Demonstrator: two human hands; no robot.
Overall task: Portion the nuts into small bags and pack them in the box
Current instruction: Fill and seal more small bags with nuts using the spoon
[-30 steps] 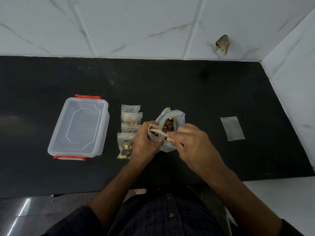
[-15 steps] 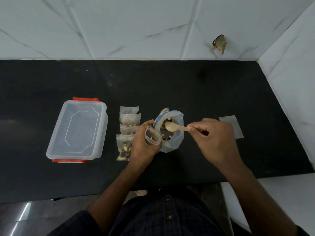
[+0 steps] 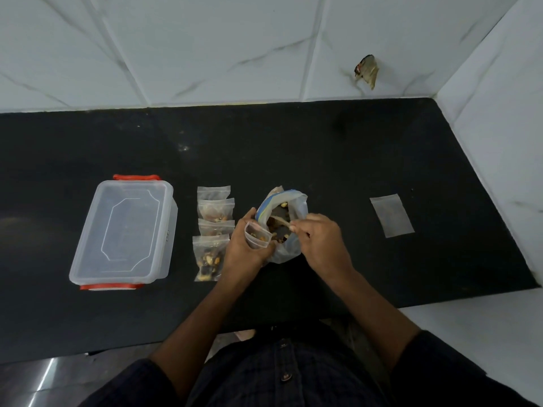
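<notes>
The person's left hand [image 3: 244, 248] is wrapped around a small bag [image 3: 258, 238], thin clear plastic, its mouth pinched open into a rounded oval, with a few pale nuts visible at the bottom. Right next to those fingers, touching them on the far side, is the big bag [image 3: 289, 227], crinkly see-through plastic with a blue zip strip round its floppy open mouth and a dark mix of nuts [image 3: 277, 227] inside. The right hand [image 3: 318, 240] has its fingertips closed on the handle of a pale, flat-looking spoon [image 3: 280, 221], and the spoon end is down inside the big bag's mouth.

Just left of the left-hand knuckles there's a column of four filled bags [image 3: 213, 230], glossy little squares overlapping like shingles. Further left is the box [image 3: 123, 230], frosted rectangular plastic with rounded corners, lid on, red clips at both ends. Well off to the right of the right hand lies one empty bag [image 3: 391, 215], flat on the matte black counter [image 3: 352, 160].

Compared with half a second ago, the right hand has come in closer to the big bag and the spoon has dipped from over the opening down into the nuts. The left hand's hold on the small bag looks the same.
</notes>
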